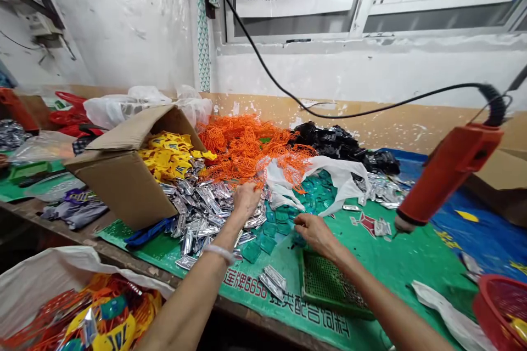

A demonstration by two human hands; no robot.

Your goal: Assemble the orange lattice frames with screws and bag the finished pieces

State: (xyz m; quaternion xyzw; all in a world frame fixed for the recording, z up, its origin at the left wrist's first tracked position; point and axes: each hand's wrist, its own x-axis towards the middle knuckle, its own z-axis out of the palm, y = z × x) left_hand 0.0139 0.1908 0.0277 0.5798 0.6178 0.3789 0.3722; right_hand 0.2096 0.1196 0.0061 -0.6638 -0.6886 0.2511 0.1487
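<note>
My left hand (pixel 246 201), a pale band on its wrist, reaches to the front edge of a heap of orange plastic frames (pixel 242 142). Its fingers are closed on an orange frame there, partly hidden by the hand. Silvery metallic strips (pixel 206 203) lie in a pile just left of it. My right hand (pixel 316 235) is curled, thumb and fingers drawn together, over the near edge of the translucent teal pieces (pixel 269 230); what it pinches, if anything, is unclear. More teal pieces spill from a white plastic bag (pixel 346 167) beyond.
A tilted cardboard box (pixel 119 186) holds yellow pieces (pixel 167 153). An orange electric screwdriver (pixel 448 175) hangs by its cable at right. Below my right forearm sits a green tray (pixel 313 290). Black parts (pixel 329 140), a red basket (pixel 489 301) and a sack (pixel 53 263) of assembled pieces stand around.
</note>
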